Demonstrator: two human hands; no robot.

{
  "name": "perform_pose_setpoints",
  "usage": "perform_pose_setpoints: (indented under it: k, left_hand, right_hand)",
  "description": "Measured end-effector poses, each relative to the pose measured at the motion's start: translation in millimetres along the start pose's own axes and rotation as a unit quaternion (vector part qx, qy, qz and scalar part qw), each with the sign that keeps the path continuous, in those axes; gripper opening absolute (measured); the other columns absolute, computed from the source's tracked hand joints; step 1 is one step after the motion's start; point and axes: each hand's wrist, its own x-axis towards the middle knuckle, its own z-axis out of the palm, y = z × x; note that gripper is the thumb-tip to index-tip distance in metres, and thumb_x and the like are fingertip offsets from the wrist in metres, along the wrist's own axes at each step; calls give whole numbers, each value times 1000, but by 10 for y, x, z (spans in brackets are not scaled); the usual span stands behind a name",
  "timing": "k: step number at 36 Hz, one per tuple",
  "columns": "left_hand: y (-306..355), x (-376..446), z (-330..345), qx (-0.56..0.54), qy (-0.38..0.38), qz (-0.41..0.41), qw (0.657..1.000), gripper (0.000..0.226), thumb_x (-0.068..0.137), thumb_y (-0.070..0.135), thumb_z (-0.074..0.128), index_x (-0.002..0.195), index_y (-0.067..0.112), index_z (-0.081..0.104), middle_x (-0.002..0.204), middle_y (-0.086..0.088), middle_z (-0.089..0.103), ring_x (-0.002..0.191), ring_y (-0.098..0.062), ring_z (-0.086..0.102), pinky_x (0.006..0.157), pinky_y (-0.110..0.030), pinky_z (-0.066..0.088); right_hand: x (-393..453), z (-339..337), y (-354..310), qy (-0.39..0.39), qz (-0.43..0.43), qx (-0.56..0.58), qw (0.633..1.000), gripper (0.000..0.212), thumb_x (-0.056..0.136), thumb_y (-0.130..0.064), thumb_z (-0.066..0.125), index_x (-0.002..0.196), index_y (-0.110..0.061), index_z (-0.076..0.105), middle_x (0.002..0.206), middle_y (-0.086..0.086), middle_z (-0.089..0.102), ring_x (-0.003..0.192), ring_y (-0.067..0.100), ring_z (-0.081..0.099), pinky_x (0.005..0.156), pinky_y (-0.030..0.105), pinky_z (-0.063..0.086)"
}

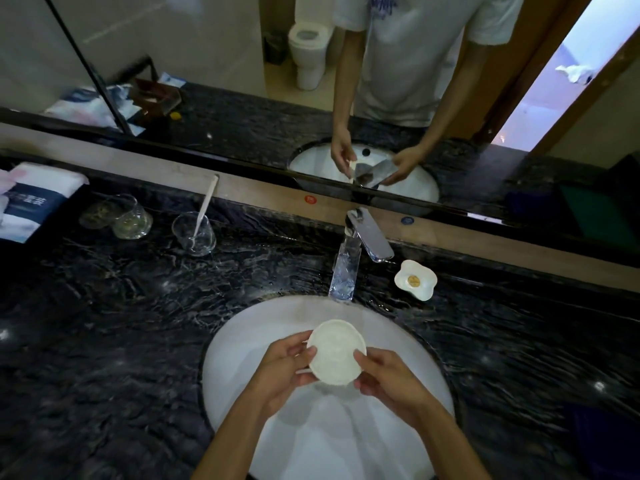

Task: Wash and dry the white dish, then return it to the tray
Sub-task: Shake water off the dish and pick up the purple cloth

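A small round white dish [336, 351] is held over the white sink basin [242, 358], below the chrome faucet [360, 247]. My left hand [282, 368] grips its left edge, thumb on the rim. My right hand [388, 379] holds the right edge with the fingertips. The dish is tilted with its face toward me. I cannot tell whether water runs from the faucet. No tray is clearly in sight.
Dark marble counter [121, 323] surrounds the basin. A flower-shaped white dish [415, 280] sits right of the faucet. A glass with a toothbrush [194, 233], two more glasses [121, 216] and folded towels [31, 199] stand at the left. A mirror runs along the back.
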Motion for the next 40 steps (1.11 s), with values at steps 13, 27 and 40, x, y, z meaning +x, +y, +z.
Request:
perform_pose_setpoints:
  k: [13,27,40]
  left_hand:
    - [116,-391,-63,175,-25,12,984,23,96,0,57,118,1,64,115,-18,71,101,-29,72,78,-36,63]
    - [373,-743,155,299,9,155,942,34,90,-8,61,109,19,63,108,-10,68,100,-25,67,80,-27,60]
    - [805,-1101,402,396,26,321,860,50,88,-2,66,109,43,61,109,20,69,102,4,67,87,-15,54]
  right_hand:
    - [-390,119,-136,12,-59,-80,995,25,101,-1,50,120,-6,66,89,10,64,63,17,58,66,30,56]
    - [-756,259,-409,104,-201,-274,935,36,99,1,48,127,-16,62,107,3,70,72,24,68,72,29,62]
    - [-1130,364,-719,185,-314,-325,873,62,86,20,44,132,-19,56,104,-6,63,86,16,66,73,16,54]
